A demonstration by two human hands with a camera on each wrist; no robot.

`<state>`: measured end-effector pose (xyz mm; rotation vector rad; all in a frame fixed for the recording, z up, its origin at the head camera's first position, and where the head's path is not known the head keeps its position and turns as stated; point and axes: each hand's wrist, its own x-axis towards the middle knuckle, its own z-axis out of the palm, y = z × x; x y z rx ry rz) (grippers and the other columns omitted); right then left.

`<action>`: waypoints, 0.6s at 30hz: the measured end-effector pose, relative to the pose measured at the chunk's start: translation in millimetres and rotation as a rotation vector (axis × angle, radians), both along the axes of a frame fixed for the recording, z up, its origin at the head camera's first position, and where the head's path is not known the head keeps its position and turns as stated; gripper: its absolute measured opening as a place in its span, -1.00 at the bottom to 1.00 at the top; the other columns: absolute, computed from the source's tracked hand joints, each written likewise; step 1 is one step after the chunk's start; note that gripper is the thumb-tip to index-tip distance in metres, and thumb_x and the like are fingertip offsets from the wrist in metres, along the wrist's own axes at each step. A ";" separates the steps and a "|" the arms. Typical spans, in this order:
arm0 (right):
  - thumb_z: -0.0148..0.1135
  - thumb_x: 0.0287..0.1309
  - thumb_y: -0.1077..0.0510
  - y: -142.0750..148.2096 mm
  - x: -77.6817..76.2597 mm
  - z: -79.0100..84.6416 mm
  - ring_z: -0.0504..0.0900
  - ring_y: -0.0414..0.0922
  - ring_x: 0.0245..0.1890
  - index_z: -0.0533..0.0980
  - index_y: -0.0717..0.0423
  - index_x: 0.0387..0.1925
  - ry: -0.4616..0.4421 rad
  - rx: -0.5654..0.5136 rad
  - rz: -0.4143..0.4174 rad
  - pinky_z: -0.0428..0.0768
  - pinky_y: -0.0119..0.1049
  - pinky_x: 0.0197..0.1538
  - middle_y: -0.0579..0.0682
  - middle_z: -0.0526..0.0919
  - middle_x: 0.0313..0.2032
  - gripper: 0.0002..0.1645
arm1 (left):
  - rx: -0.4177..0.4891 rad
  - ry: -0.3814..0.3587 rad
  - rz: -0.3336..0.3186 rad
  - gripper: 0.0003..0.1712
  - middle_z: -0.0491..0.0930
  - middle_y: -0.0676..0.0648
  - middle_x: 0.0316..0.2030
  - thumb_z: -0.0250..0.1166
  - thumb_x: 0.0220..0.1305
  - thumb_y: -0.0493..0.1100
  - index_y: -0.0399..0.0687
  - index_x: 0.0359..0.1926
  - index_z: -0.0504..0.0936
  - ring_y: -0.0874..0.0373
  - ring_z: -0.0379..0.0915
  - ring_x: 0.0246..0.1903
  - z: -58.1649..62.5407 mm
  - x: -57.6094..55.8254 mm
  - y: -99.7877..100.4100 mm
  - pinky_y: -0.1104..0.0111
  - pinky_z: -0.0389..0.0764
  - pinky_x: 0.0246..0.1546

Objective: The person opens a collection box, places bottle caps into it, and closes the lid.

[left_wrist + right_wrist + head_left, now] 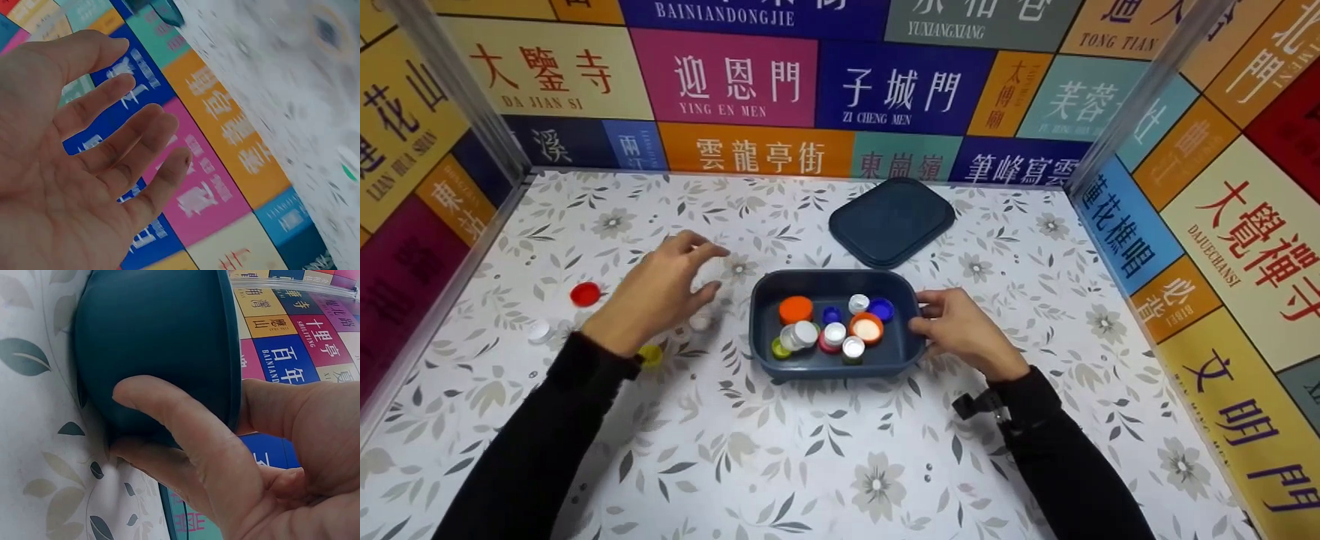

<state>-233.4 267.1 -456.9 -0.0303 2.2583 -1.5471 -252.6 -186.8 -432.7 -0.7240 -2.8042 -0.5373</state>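
A dark blue rectangular box (829, 369) without its lid stands mid-table, holding several bottle caps in orange, blue, white, red and yellow-green. My right hand (964, 330) grips the box at its right end, its fingers at the wall and rim, as the right wrist view shows against the box wall (157, 332). To the left of the box, my left hand (656, 289) hovers above the table with nothing in it. Its fingers are spread and loosely bent in the left wrist view, the palm (56, 191) in sight. A whitish cap (700, 322) lies just beside this hand.
On the left, a red cap (585, 294), a white cap (539, 331) and a yellow cap (650, 355) lie on the floral tabletop, the yellow one partly behind the left wrist. The dark blue lid (892, 223) lies behind the box. Printed panels (727, 82) wall the table's back and sides.
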 end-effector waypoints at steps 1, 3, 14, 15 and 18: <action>0.25 0.51 0.37 0.4 -0.1 0.1 0.91 -0.03 -0.21 0.53 0.39 0.59 0.000 0.002 -0.001 0.96 -0.20 -0.29 0.48 0.79 0.29 -0.33 | 0.005 -0.013 0.017 -0.45 0.66 -0.39 0.33 0.56 0.53 -0.21 -0.13 0.46 0.74 -0.37 0.70 0.24 -0.2 -0.1 -5.0 -0.23 0.86 0.27; 0.25 0.52 0.37 0.9 0.1 0.7 0.91 -0.03 -0.21 0.52 0.38 0.59 0.000 0.006 -0.001 0.96 -0.19 -0.29 0.48 0.78 0.30 -0.33 | 0.014 -0.054 0.052 -0.44 0.62 -0.40 0.36 0.54 0.55 -0.20 -0.13 0.49 0.71 -0.40 0.67 0.26 -0.9 0.3 -15.4 -0.27 0.84 0.29; 0.24 0.55 0.38 0.1 -0.1 -0.1 0.91 0.01 -0.22 0.53 0.37 0.59 -0.010 0.014 0.004 0.96 -0.20 -0.29 0.48 0.79 0.27 -0.35 | 0.046 -0.233 0.213 -0.31 0.43 -0.60 0.49 0.47 0.60 -0.11 -0.24 0.61 0.56 -0.62 0.46 0.41 -17.6 -7.6 -76.0 -0.53 0.61 0.45; 0.24 0.55 0.38 0.2 0.0 -0.5 0.90 0.00 -0.22 0.53 0.37 0.59 -0.009 0.018 0.007 0.95 -0.21 -0.30 0.48 0.79 0.26 -0.35 | 0.044 -0.254 0.234 -0.29 0.40 -0.63 0.50 0.47 0.60 -0.10 -0.24 0.63 0.54 -0.66 0.42 0.43 -19.5 -9.0 -81.3 -0.56 0.58 0.46; 0.24 0.55 0.38 0.2 0.4 -0.4 0.90 0.00 -0.21 0.53 0.36 0.58 -0.008 0.026 0.007 0.93 -0.25 -0.31 0.46 0.81 0.25 -0.36 | 0.031 -0.326 0.304 -0.22 0.30 -0.67 0.55 0.44 0.60 -0.06 -0.23 0.68 0.47 -0.73 0.29 0.50 -24.2 -11.6 -97.2 -0.64 0.51 0.47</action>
